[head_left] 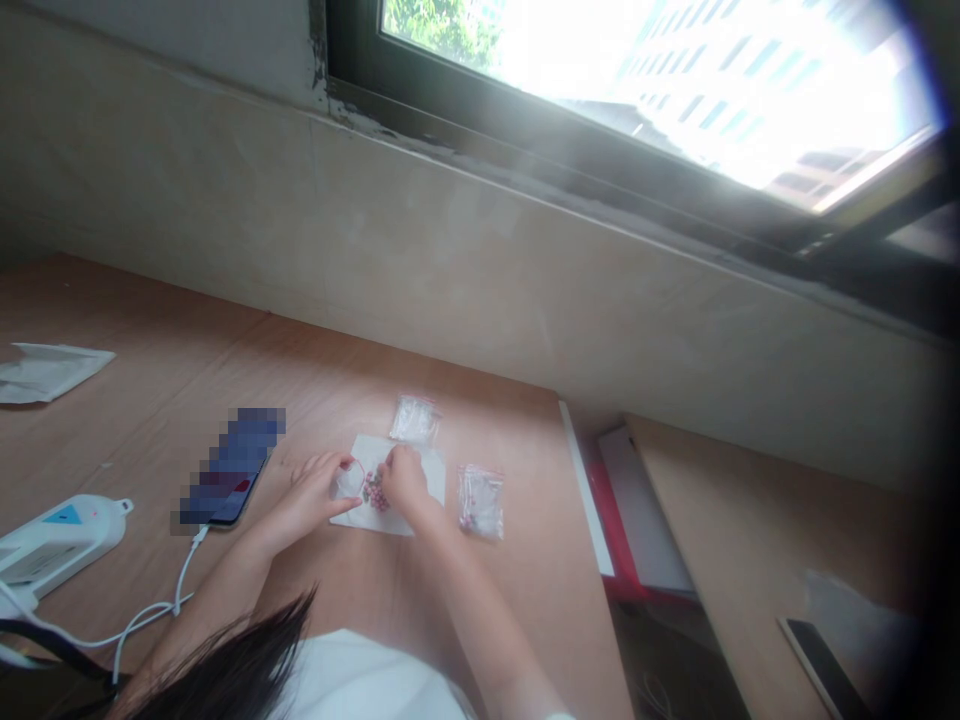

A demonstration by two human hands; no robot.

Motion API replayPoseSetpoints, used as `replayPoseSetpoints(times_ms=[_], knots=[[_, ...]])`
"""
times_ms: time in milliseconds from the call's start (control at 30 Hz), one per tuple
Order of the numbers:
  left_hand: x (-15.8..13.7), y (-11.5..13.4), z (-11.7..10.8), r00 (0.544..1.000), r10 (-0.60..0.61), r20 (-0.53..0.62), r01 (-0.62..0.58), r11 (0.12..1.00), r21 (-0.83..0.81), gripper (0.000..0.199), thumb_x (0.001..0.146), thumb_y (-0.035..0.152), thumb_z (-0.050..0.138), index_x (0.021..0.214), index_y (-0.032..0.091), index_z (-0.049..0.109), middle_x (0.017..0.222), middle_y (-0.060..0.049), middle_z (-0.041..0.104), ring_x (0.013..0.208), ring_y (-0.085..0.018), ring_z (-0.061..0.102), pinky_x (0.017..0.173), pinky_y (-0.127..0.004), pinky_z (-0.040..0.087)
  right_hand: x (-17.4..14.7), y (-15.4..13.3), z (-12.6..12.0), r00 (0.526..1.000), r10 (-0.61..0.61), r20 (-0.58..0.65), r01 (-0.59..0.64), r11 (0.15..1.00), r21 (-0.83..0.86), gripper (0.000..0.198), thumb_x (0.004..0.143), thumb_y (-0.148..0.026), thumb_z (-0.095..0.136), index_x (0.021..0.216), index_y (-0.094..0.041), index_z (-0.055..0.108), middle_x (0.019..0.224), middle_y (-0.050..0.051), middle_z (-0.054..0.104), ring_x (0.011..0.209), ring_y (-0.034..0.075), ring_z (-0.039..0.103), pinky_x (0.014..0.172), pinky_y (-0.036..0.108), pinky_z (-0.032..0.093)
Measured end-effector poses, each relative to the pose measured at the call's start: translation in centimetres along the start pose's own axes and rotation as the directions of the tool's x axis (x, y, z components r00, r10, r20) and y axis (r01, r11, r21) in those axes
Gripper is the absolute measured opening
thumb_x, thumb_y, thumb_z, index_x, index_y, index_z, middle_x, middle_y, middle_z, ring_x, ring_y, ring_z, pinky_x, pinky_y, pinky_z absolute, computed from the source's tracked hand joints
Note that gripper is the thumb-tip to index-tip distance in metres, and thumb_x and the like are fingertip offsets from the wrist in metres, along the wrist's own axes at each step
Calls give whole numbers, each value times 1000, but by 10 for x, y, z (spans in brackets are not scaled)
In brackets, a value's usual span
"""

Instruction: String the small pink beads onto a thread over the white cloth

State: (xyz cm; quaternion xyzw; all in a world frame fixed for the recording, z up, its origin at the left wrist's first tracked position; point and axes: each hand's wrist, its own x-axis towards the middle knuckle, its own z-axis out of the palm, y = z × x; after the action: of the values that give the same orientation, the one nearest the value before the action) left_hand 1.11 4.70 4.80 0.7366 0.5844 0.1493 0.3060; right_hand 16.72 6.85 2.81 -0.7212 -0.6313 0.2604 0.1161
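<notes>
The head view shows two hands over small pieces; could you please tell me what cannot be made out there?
In the head view:
Right hand: its fingers hide anything pinched.
Pink pieces: too small to count.
Phone: screen obscured by pixelation.
White packet: cut off by the left edge.

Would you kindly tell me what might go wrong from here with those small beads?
The beads lie clustered on a white sheet, so the right hand might scatter some. What looks like a thin red cord at the left hand could slip. The white cable runs near the left forearm, which might snag it and tug the phone.
</notes>
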Motion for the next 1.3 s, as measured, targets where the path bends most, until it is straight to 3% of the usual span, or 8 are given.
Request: replayPoseSetpoints(times_ms=[233,367,467,600,867,967,1133,1300], knots=[[0,4,3,1000,-16,-17,17,1000,10,40,62,42,55,95,19,52,96,-5,57,94,-24,49,79,-31,33,-15,3,-1,972,-235,20,218,926,309,12,70,-28,52,77,-17,53,71,2,55,69,14,52,61,25,38],[0,5,2,1000,-24,4,24,999,27,42,62,43,55,96,18,51,96,-5,57,93,-24,49,79,-30,33,-12,2,0,990,-104,-100,121,975,186,17,66,-26,55,81,-16,52,82,6,53,82,18,48,68,29,37],[-1,6,-1,999,-30,17,29,999,46,45,62,44,54,98,17,50,97,-5,56,95,-24,48,81,-30,32,-7,0,1,996,-36,-80,41,997,62,11,66,-22,53,75,-15,52,84,8,51,84,20,45,70,30,35],[-2,5,-3,999,-50,11,49,998,49,46,62,43,55,99,17,50,98,-5,56,95,-24,48,81,-30,31,-6,-2,3,999,-33,-16,33,999,16,5,68,-18,48,70,-16,53,81,8,51,83,20,44,68,28,35],[-1,5,-2,999,-44,15,43,998,36,41,62,41,56,97,19,50,98,-5,57,94,-23,48,81,-30,31,-3,-10,1,998,-42,37,46,993,-112,15,65,-18,51,79,-13,53,88,12,51,87,24,44,68,32,35],[-1,3,-2,999,-36,9,35,998,52,42,63,41,56,97,19,50,98,-5,57,95,-23,49,81,-29,31,-6,-11,-3,998,-70,10,70,995,-66,12,66,-18,51,77,-13,54,85,11,52,86,22,44,69,31,35],[0,1,1,999,-41,4,41,997,59,40,64,43,54,95,19,50,97,-5,57,95,-23,49,80,-29,32,-17,-8,-7,958,-283,-41,286,935,209,12,72,-25,48,79,-18,54,80,4,53,84,16,45,71,26,35],[0,2,1,999,-52,11,51,997,64,43,63,43,55,96,17,50,98,-6,56,95,-23,48,82,-30,31,-16,-4,-3,990,-132,-52,136,988,72,11,68,-21,51,78,-16,55,85,7,51,86,19,43,73,29,34]])
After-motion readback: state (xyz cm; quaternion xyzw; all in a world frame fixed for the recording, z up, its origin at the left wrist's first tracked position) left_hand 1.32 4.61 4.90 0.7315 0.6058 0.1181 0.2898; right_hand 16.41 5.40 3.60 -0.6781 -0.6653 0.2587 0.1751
